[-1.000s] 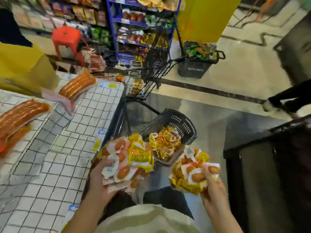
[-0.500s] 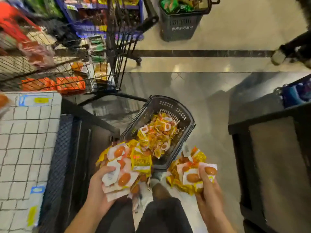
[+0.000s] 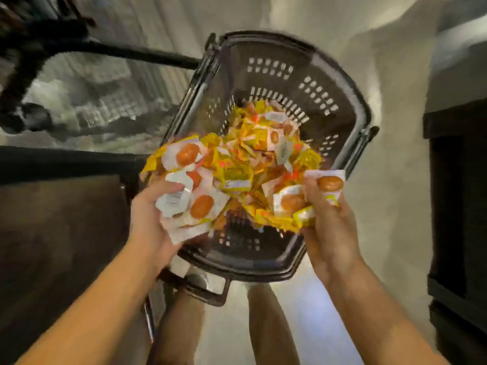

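The left hand (image 3: 154, 217) grasps a first bunch of packets (image 3: 195, 198), thumb laid across a white packet on top and fingers curled beneath; the packets are white and yellow, several showing an orange-brown oval piece through a clear window. The right hand (image 3: 330, 233) clutches a second bunch of packets (image 3: 295, 204) in the same way, thumb pressed over the upper ones; one white packet stands up above the knuckles.

Both bunches hang over the near half of a dark plastic basket (image 3: 279, 72), which stands on the pale glossy floor (image 3: 390, 83) just ahead of the person's bare legs (image 3: 268, 327); the first bunch overlaps the basket's left rim, and the second sits just inside its right rim. Within the basket lies a heap of packets (image 3: 263, 138) (yellow, white and orange, all jumbled) reaching towards the far perforated wall; whether the held bunches touch the heap I cannot tell, since blur smears the edges there. A folded handle (image 3: 208, 296) shows at the basket's near rim.

To the left stands a dark counter front (image 3: 58, 233); above it runs the black bar of a trolley frame (image 3: 137, 52); along the right edge stands a dark cabinet (image 3: 463, 196), well apart from the basket.
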